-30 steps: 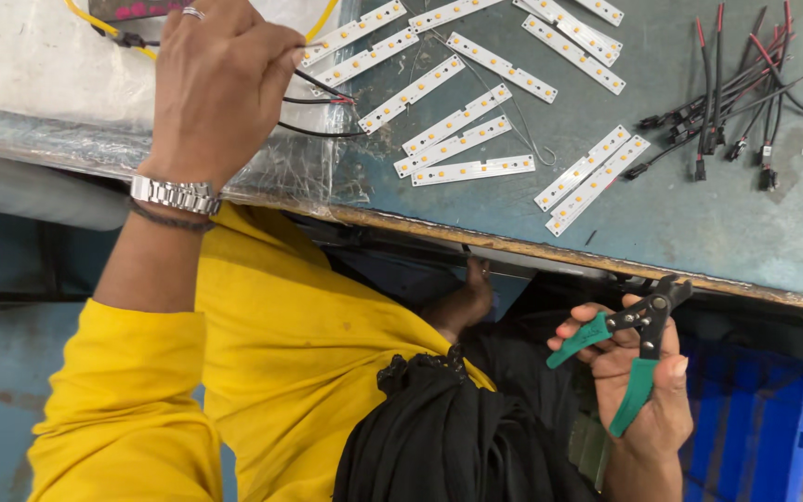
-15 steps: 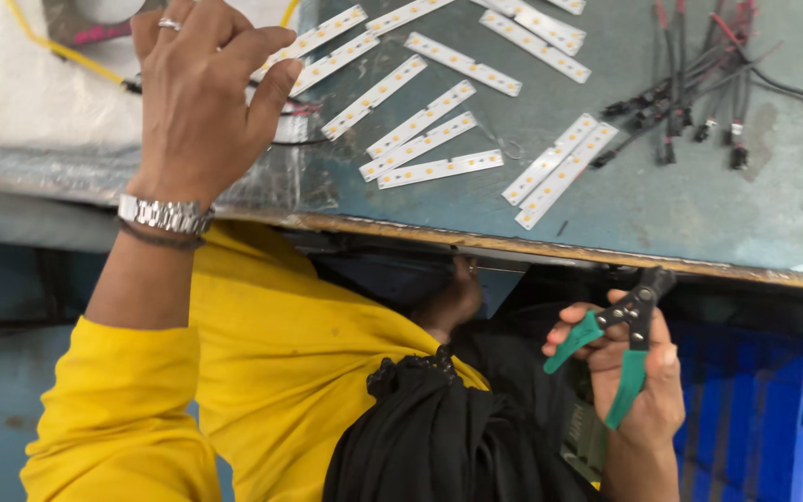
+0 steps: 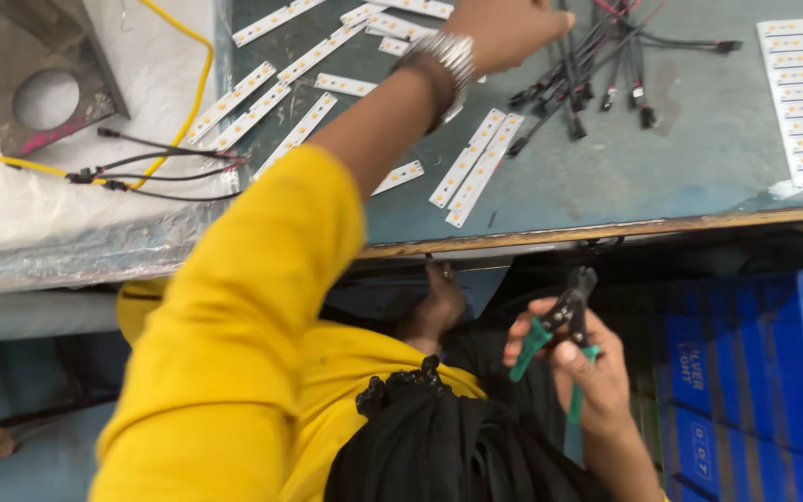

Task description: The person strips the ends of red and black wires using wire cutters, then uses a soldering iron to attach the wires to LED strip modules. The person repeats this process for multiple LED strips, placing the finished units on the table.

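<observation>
Right hand [image 3: 587, 372] gripping green-handled pliers [image 3: 555, 330] (steel-tipped)

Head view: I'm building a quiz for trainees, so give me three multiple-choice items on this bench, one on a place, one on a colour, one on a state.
1. Where is the left hand?
A. over the bundle of black and red wires with connectors on the grey-green worktable
B. in the blue plastic crate
C. on the grey metal block

2. What colour are the plier handles?
A. red
B. green
C. yellow

3. What is the right hand doing?
A. lying flat and empty
B. holding pliers below the table edge
C. pressing a white light strip

Key: A, the hand reaches over the wires; B, green grips show; B, its fingers wrap the pliers.
</observation>
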Tool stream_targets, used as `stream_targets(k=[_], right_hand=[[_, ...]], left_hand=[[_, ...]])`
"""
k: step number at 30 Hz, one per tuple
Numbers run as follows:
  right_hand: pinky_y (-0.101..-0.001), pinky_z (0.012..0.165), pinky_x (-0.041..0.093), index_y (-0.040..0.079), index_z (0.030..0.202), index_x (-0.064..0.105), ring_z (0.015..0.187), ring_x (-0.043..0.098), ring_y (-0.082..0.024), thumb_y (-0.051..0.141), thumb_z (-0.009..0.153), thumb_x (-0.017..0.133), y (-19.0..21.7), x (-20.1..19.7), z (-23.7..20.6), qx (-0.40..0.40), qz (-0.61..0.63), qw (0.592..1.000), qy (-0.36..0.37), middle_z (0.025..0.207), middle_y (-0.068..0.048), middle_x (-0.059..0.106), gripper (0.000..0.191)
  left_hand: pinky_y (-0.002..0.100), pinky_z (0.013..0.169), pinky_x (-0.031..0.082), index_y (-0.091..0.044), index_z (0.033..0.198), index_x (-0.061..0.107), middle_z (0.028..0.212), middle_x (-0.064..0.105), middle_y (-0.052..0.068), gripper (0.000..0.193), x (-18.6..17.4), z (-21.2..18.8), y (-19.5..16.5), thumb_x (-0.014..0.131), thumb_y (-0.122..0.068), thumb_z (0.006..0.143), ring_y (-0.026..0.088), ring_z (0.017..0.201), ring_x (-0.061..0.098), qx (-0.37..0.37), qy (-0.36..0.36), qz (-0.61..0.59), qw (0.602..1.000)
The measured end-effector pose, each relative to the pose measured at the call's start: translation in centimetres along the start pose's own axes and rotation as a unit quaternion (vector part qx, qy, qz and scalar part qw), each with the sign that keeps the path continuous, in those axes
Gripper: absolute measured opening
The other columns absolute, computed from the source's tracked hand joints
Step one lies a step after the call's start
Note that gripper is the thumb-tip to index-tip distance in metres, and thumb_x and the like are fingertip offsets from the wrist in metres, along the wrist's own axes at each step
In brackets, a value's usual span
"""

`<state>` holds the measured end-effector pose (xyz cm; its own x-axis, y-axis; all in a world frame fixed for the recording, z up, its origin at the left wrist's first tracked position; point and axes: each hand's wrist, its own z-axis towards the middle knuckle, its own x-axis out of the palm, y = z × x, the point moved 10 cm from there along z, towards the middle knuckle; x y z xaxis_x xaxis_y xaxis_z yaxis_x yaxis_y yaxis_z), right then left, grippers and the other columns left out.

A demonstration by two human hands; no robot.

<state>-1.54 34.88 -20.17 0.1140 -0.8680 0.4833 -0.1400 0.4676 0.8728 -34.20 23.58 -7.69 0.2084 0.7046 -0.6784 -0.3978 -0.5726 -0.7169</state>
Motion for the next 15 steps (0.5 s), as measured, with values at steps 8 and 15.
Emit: stream_targets(k=[8,15], right_hand=[[-0.0495,0.088,0.059,-0.009,0.135,0.052,0.099,0.071,-0.034,0.022,0.094,0.066,1.8,-6.9,-3.2,0.023,-0.003,0.999,-0.048,0.113,-0.026,0.067,0.053],[-0.0508,0.088,0.059,-0.007,0.135,0.054,0.102,0.07,-0.035,0.02,0.096,0.063,2.4,-7.8,-2.2,0.002,-0.023,0.999,-0.04,0.114,-0.025,0.066,0.048]], left_hand=[[0.025,0.04,0.045,-0.014,0.069,0.067,0.05,0.061,-0.004,0.028,6.8,4.7,-1.8,0.076,-0.039,0.078,0.006,0.038,0.056,-0.168,0.094,0.018,0.981],[0.025,0.041,0.038,-0.007,0.071,0.066,0.058,0.065,0.001,0.025,6.7,4.9,0.1,0.07,-0.025,0.088,0.005,0.042,0.052,-0.239,0.046,-0.21,0.947]])
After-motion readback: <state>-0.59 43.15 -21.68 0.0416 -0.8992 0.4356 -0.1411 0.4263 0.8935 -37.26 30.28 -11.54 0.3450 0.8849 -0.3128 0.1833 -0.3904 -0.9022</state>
